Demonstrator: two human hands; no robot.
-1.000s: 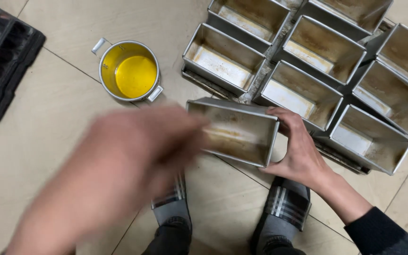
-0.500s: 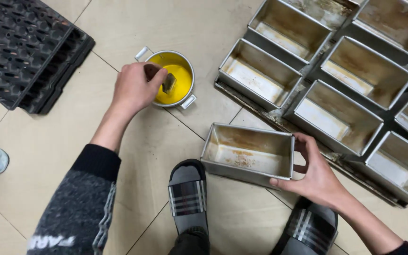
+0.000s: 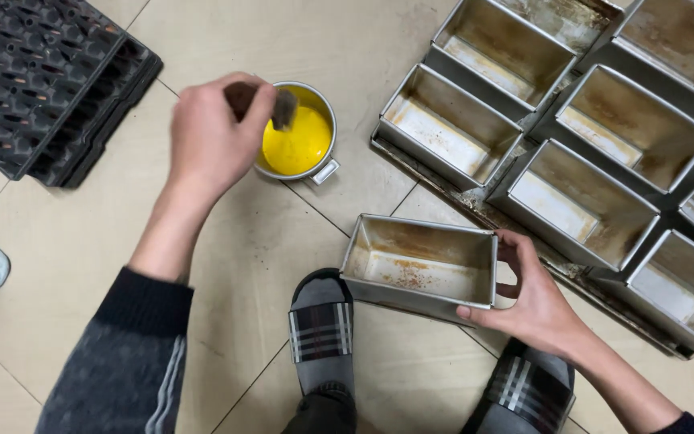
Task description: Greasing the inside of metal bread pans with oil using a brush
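Your left hand [image 3: 210, 141] is hovering in the upper middle of the frame, fingers pinched around a small dark brush [image 3: 271, 103] whose tip is hanging over the small round metal pot of yellow liquid [image 3: 300, 138] sitting on the tiled floor [image 3: 106, 233]. Your right hand [image 3: 536, 301] is gripping the rectangular, stained metal loaf tin [image 3: 419, 265] at lower centre, thumb over the right end rim and fingers wrapped underneath, tilting it slightly off the floor just in front of your striped black slippers [image 3: 321, 337].

The tin is looking stiff and thin-walled, probably light enough for one hand, but its greasy inside is likely making it slippery, so the bare outer end wall and rolled rim where you are holding it seem the safest places to grip. The brush is looking small and probably wet; a firm pinch on its handle suits it.

To the right, a cluster of similar empty metal loaf tins [image 3: 588, 153] is resting on a flat tray. A black moulded plastic tray [image 3: 42, 80] is lying at upper left.
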